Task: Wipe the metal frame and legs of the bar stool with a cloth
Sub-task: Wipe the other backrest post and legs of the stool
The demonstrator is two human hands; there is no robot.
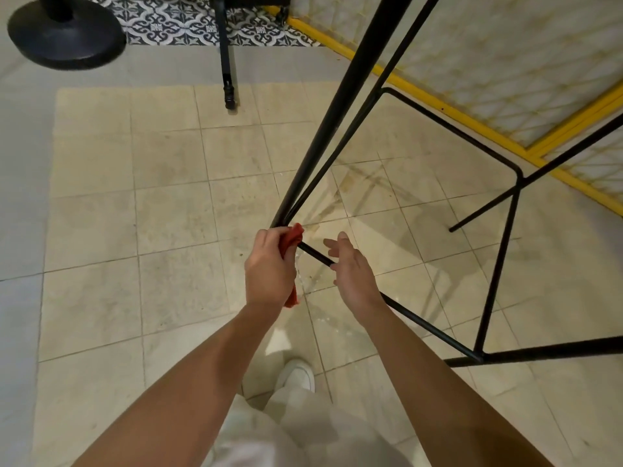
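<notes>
The bar stool's black metal frame (pixel 337 129) fills the middle and right of the head view, its thin legs running down to a low footrest bar (pixel 315 253). My left hand (pixel 269 267) is closed around a red cloth (pixel 292 238), pressed where two legs meet the bar. A strip of the cloth hangs below my palm. My right hand (pixel 352 267) sits just right of it over the bar, fingers spread, holding nothing.
Beige floor tiles (pixel 168 197) lie underneath. A round black pedestal base (pixel 64 32) stands far left, and another black furniture leg (pixel 226 62) behind. A yellow-framed mesh panel (pixel 505 62) borders the right. My white shoe (pixel 296 375) is below the hands.
</notes>
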